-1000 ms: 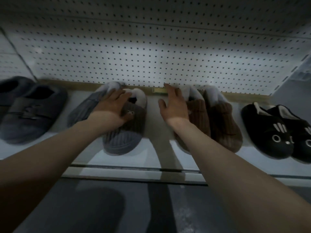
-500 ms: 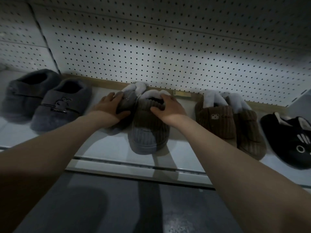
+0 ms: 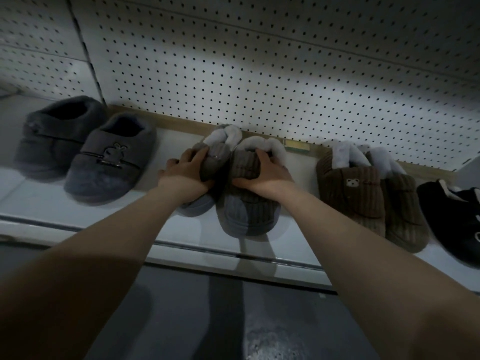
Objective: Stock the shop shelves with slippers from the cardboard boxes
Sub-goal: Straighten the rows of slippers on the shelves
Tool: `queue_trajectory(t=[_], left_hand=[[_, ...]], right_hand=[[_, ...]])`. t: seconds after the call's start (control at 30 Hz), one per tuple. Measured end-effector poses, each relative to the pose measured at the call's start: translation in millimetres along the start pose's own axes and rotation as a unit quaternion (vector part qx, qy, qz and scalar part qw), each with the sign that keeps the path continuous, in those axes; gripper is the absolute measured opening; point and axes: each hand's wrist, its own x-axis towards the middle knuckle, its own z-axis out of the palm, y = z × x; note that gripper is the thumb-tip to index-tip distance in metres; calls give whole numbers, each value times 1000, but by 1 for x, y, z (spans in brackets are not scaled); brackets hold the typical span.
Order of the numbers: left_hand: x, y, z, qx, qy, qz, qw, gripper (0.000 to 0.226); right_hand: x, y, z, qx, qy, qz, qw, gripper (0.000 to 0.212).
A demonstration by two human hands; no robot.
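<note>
A pair of grey ribbed slippers with pale fur lining lies in the middle of the white shelf (image 3: 109, 203). My left hand (image 3: 185, 172) grips the left grey slipper (image 3: 215, 157), fingers curled over its upper and thumb underneath. My right hand (image 3: 265, 175) grips the right grey slipper (image 3: 249, 216) across its upper near the fur opening. The two slippers touch side by side, toes pointing toward me. No cardboard box is in view.
Dark grey plush slippers (image 3: 109, 165) sit to the left, brown ribbed slippers (image 3: 350, 193) with a bear patch to the right, black slippers (image 3: 452, 216) at the far right. A white pegboard (image 3: 259, 74) backs the shelf. Dark floor (image 3: 207, 320) lies below the shelf edge.
My right hand left the brown slippers and came onto the right grey slipper. Both hands now curl round the grey pair, which has been drawn closer together. The view shifted right.
</note>
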Motion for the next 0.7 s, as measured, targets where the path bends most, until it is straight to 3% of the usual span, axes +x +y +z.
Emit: queue_trajectory(t=[0.37,0.53,0.7], left_hand=[[-23,3,14,-17,-17,6,1000,107],[-30,0,12,-29,-39,29,998,117],[-41,-2,3,14,-73,64,995,130]], right_hand=[[-8,-3,2,12,1,30,999,98],[-12,-10,15,9,42,37,998,83],[-24,-2,31,50,57,55,996,100]])
